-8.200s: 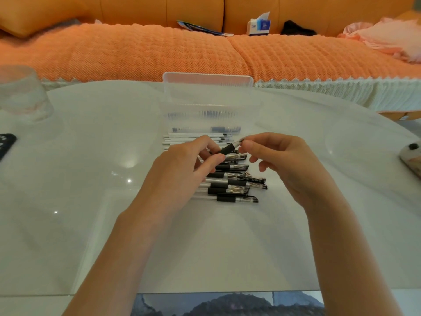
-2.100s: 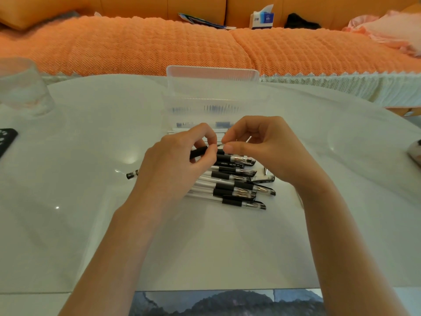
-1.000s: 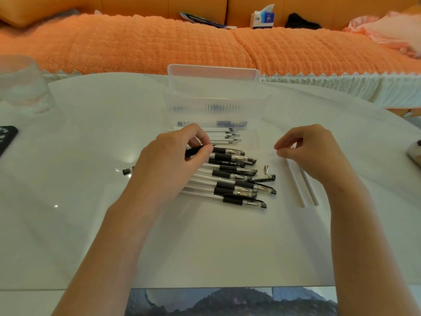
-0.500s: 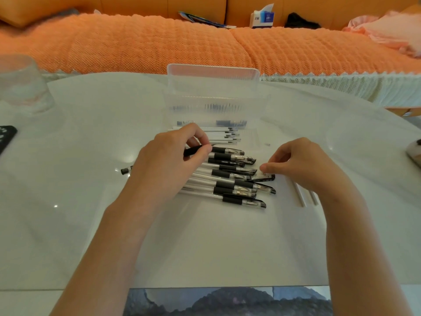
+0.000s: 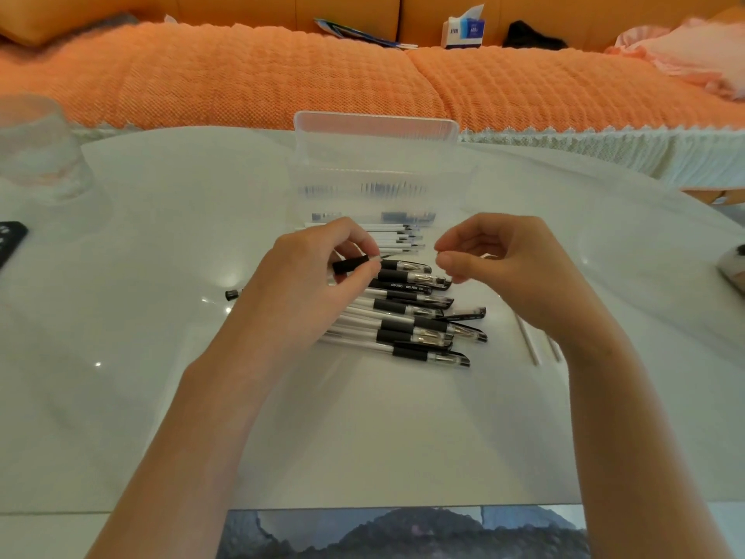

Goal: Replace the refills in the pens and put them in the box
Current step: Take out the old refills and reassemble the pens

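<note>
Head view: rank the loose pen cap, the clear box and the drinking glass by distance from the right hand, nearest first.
1. The loose pen cap, just below the right hand, at the right end of the pens.
2. The clear box, behind the pens, centre.
3. The drinking glass, far left.

A glass [image 5: 38, 155] and a black object [image 5: 10, 240] sit on the table [image 5: 161, 397], a tissue box [image 5: 463, 31] on the sofa [image 5: 242, 74].

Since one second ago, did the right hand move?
Yes. The right hand moved left, away from the two loose refills and toward the pen the left hand holds.
</note>
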The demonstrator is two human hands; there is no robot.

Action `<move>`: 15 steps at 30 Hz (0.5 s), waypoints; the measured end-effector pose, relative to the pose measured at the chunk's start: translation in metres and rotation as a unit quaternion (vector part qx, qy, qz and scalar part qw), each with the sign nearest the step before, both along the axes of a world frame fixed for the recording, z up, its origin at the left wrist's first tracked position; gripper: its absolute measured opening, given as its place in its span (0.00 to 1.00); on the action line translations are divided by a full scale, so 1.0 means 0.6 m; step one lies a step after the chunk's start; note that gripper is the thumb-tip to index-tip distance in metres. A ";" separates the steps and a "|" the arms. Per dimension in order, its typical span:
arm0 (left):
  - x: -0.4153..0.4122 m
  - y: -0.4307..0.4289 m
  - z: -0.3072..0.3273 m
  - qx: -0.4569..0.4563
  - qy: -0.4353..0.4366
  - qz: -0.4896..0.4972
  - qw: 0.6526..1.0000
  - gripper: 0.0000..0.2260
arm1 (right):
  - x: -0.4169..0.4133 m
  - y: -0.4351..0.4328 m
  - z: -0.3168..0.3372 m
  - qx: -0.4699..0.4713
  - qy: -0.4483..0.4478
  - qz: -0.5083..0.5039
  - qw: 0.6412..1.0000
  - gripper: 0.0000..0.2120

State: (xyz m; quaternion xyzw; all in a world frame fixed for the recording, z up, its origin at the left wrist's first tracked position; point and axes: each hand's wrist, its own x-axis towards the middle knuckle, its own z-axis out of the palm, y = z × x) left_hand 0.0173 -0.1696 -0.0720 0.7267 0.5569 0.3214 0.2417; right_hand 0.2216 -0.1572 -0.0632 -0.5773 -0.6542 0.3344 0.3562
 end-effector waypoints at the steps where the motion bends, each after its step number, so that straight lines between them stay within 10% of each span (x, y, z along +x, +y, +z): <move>1: 0.000 0.000 0.000 -0.002 0.000 -0.005 1.000 0.03 | -0.003 0.000 0.000 0.006 0.005 0.009 1.000 0.05; 15: 0.004 0.001 0.001 0.003 0.004 -0.022 1.000 0.05 | -0.029 0.002 -0.002 0.016 -0.001 0.070 0.997 0.04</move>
